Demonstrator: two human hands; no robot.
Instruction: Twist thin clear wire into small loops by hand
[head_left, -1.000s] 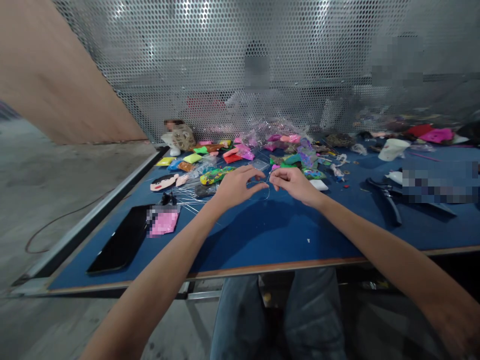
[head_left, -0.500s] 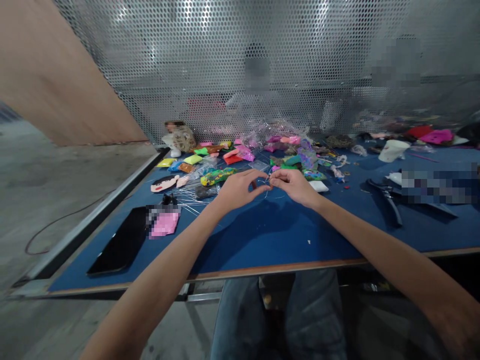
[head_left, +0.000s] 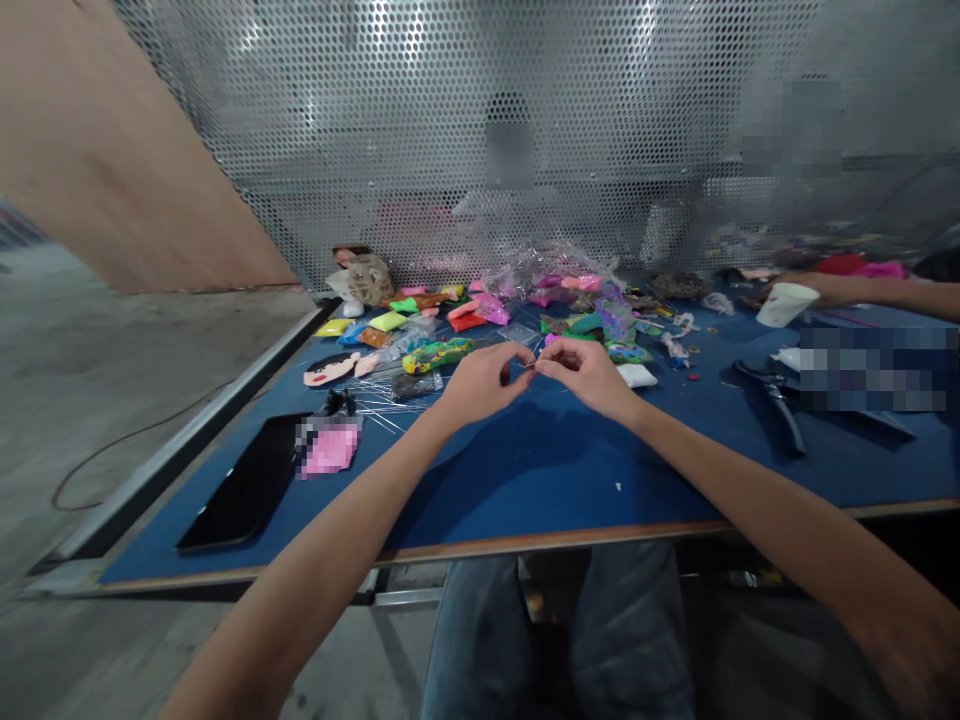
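Over the middle of the blue table, my left hand and my right hand meet at the fingertips. Both hands are pinched on thin wire, of which only short bits show between the fingers. Just left of my left hand lie a green and yellow patterned packet, a dark packet and a bundle of thin wires. A white packet is beside my right wrist.
A black phone and a pink packet lie at the left. Pliers and a white cup stand or lie at the right. Behind are colourful clay packets and a perforated metal screen. Another person's arm reaches in at right.
My left hand's thumb and fingertips have closed together and come up against my right hand's. Another person's arm has come in from the right behind the white cup.
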